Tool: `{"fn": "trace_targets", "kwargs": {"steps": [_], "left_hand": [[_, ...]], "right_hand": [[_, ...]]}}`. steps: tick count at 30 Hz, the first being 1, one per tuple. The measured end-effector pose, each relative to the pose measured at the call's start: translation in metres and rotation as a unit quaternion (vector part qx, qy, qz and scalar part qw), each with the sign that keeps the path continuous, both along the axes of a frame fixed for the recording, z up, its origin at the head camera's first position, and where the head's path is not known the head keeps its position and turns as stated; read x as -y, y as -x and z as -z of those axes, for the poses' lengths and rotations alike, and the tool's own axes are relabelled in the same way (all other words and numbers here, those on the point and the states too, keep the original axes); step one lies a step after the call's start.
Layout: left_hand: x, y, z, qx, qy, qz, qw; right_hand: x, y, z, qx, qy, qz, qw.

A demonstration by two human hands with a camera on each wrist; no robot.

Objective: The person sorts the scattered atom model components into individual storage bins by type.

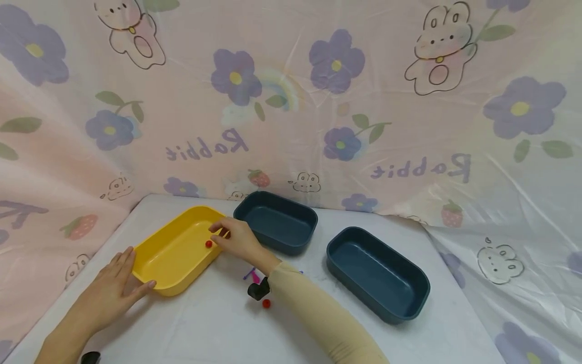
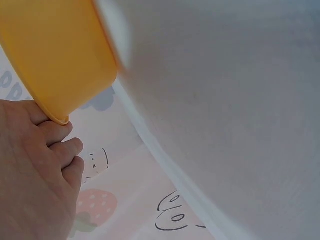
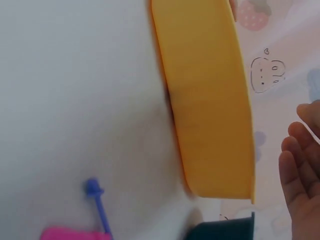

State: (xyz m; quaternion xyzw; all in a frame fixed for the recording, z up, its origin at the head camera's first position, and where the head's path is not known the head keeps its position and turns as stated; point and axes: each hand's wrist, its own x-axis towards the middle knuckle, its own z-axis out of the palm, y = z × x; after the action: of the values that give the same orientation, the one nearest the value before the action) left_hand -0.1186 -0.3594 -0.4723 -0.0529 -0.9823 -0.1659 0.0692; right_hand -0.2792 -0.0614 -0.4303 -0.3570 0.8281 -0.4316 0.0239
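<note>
At the left of the head view lies a yellow tray [image 1: 175,285]. My left hand [image 1: 111,285] holds its near-left corner, fingers along one side and thumb at the near rim. In the left wrist view, the fingers [image 2: 65,150] bend at the rim of the yellow tray [image 2: 65,50]. My right hand [image 1: 236,240] hovers over the tray's right side, thumb and fingers loosely bent and apart. A small red ball [image 1: 208,243] shows just below those fingertips, against the tray's inside. Nothing shows between the right hand's fingers [image 3: 290,175] in the right wrist view.
Two dark blue trays stand right of the yellow one: one at the back [image 1: 277,222], another farther right [image 1: 377,275]. Beneath the right forearm lie another red ball [image 1: 266,304] and a small pink and purple object [image 1: 254,276]. A patterned cloth [image 1: 291,116] hangs behind the white table.
</note>
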Motion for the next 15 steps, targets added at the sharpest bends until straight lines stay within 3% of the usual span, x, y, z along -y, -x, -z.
{"fn": "trace_targets", "kwargs": {"steps": [8,15], "left_hand": [[0.002,0.001,0.001,-0.004,0.001,0.004,1.0000],[0.001,0.001,0.001,-0.010,0.001,0.006,0.9999]], "right_hand": [[-0.032,-0.015,-0.008,-0.026,0.008,-0.007,1.000],[-0.058,-0.027,-0.005,-0.038,0.003,-0.015,0.999]]}}
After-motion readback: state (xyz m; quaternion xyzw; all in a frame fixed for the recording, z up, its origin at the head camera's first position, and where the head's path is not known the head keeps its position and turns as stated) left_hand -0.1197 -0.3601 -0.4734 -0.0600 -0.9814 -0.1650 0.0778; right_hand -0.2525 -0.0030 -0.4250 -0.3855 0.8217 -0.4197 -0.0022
